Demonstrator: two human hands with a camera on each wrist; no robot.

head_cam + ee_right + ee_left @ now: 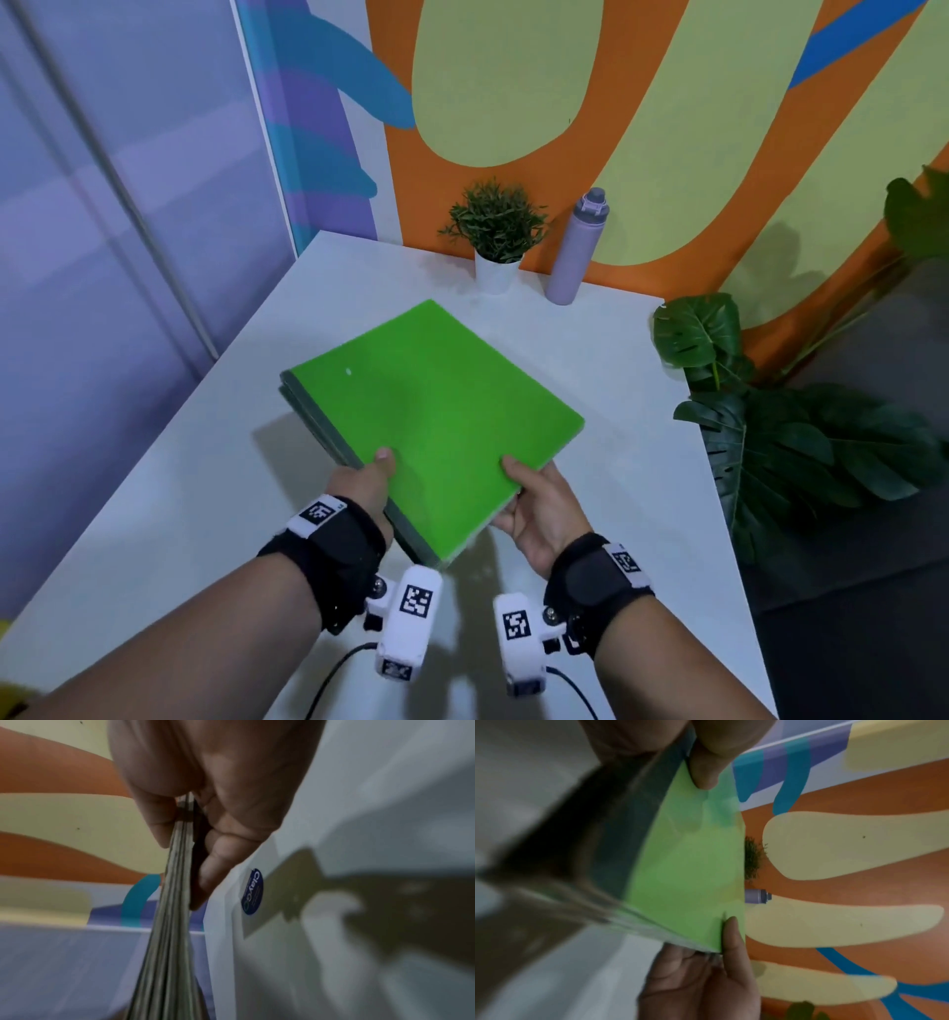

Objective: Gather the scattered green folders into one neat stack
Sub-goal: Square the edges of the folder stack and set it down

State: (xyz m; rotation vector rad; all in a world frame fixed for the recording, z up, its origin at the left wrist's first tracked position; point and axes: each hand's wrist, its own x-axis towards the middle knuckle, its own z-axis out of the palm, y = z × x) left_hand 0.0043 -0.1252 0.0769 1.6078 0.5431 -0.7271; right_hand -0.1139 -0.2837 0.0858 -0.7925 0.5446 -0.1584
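A stack of bright green folders (436, 406) is held above the white table (154, 514), its shadow falling on the tabletop. My left hand (372, 475) grips the stack's near left edge, thumb on top. My right hand (534, 501) grips the near right corner, thumb on the cover and fingers underneath. In the left wrist view the green cover (687, 866) runs between my left thumb (703, 768) and my right hand (721, 963). The right wrist view shows the stack's layered edges (177, 902) pinched between thumb and fingers (216, 862).
A small potted plant (495, 236) and a lilac bottle (575, 246) stand at the table's back edge against the painted wall. Large leafy plants (770, 411) crowd the table's right side. A blue round sticker (253, 891) lies on the tabletop.
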